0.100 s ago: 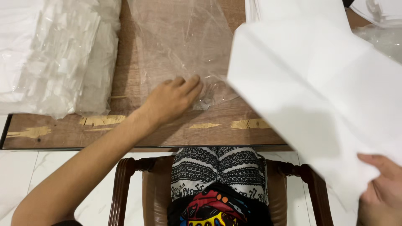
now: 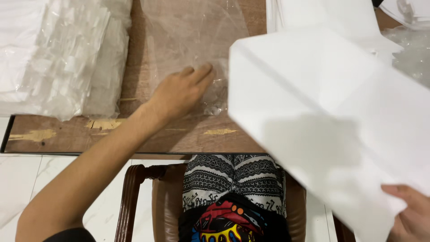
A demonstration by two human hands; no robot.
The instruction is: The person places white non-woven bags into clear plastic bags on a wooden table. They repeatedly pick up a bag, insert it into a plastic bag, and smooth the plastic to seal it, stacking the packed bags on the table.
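Note:
My left hand point(image 2: 181, 92) lies flat, fingers apart, on a clear plastic bag point(image 2: 192, 40) spread on the brown wooden table point(image 2: 139, 130). My right hand point(image 2: 410, 215), at the bottom right corner, grips the near edge of a large white folded sheet point(image 2: 327, 121). The sheet hangs in the air over the table's right side and hides what lies under it. Its left edge is just right of my left fingertips.
A thick pile of clear plastic bags point(image 2: 62, 58) sits at the table's left. More white sheets point(image 2: 313, 13) and crinkled plastic point(image 2: 414, 51) lie at the back right. Below the table edge are my patterned lap, a brown chair point(image 2: 134, 197) and white floor tiles.
The white sheet has shifted left, closer to my left hand. My left hand stays pressed on the plastic bag.

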